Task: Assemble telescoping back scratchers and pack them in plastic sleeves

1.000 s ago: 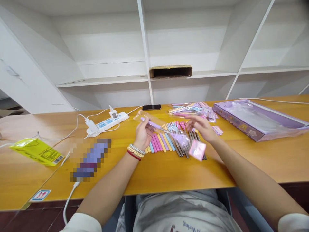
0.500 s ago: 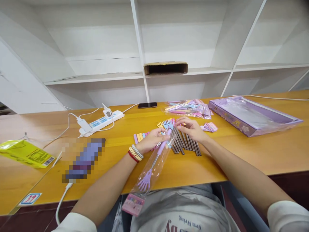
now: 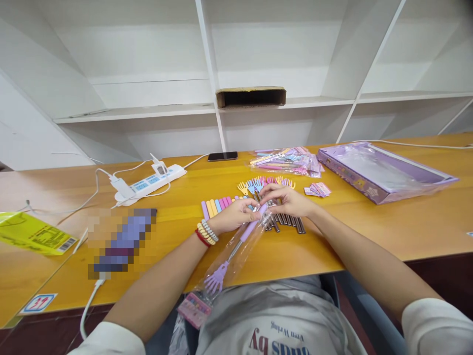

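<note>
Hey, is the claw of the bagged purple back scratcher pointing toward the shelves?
No, the purple back scratcher has its claw toward the person's shirt, away from the shelves.

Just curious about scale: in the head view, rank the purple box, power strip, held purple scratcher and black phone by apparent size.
1. Purple box
2. Unsure, unranked: power strip and held purple scratcher; similar lengths, but the scratcher is nearer the camera
3. Black phone

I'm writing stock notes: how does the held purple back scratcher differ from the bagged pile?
The purple back scratcher is single; the bagged pile holds several pieces. The scratcher shows purple; the pile adds pink and blue. The scratcher is held aslant; the pile lies on the table. Both have clear wrapping.
</note>
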Tool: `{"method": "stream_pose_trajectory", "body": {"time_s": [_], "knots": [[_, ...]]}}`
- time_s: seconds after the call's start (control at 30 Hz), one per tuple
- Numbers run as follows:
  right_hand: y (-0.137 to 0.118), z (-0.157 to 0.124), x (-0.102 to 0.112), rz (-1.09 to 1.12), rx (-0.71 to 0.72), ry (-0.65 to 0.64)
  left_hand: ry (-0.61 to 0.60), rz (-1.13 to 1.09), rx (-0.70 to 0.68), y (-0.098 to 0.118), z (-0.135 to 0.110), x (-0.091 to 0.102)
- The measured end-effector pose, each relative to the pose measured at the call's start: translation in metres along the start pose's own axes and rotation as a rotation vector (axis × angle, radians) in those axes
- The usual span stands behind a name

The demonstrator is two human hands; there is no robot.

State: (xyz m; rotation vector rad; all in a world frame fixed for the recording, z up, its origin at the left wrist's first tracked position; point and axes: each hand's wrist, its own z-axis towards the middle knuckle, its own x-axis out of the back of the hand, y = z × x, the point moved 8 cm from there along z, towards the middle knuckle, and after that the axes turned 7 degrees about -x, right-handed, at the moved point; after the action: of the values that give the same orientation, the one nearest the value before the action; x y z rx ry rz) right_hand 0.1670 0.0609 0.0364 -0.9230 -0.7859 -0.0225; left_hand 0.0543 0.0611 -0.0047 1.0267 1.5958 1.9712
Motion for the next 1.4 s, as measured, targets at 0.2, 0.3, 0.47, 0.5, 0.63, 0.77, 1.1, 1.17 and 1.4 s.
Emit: {"method": "stream_pose_trajectory", "body": {"time_s": [0.2, 0.3, 0.47, 0.5, 0.63, 0.77, 1.1, 1.17, 1.4], "knots": [[0.003, 0.001, 0.006, 0.015, 0.006, 0.055, 0.036, -0.030, 0.022, 0.004, 0.000, 0.002], [0.012, 0.000, 0.020, 0.113, -0.025, 0.107, 0.043, -0.110, 0.036, 0.009, -0.004, 0.005], [0.041, -0.008, 0.054, 0.381, -0.142, 0.201, -0.070, -0.126, 0.063, 0.017, -0.013, 0.008], [0.047, -0.011, 0.062, 0.443, -0.159, 0.227, -0.099, -0.119, 0.055, 0.019, -0.014, 0.008], [0.069, -0.023, 0.092, 0.642, -0.193, 0.380, -0.140, -0.094, 0.022, 0.024, -0.014, 0.008], [0.076, -0.033, 0.111, 0.741, -0.206, 0.485, -0.116, -0.072, 0.089, 0.020, -0.014, 0.013], [0.114, -0.060, 0.133, 1.098, -0.384, 0.983, 0.221, -0.148, 0.083, 0.010, -0.020, 0.069], [0.126, -0.065, 0.127, 1.140, -0.487, 1.104, 0.391, -0.122, 0.071, 0.004, -0.025, 0.094], [0.123, -0.061, 0.123, 1.230, -0.425, 1.043, 0.741, 0.178, 0.034, -0.004, -0.046, 0.156]]}}
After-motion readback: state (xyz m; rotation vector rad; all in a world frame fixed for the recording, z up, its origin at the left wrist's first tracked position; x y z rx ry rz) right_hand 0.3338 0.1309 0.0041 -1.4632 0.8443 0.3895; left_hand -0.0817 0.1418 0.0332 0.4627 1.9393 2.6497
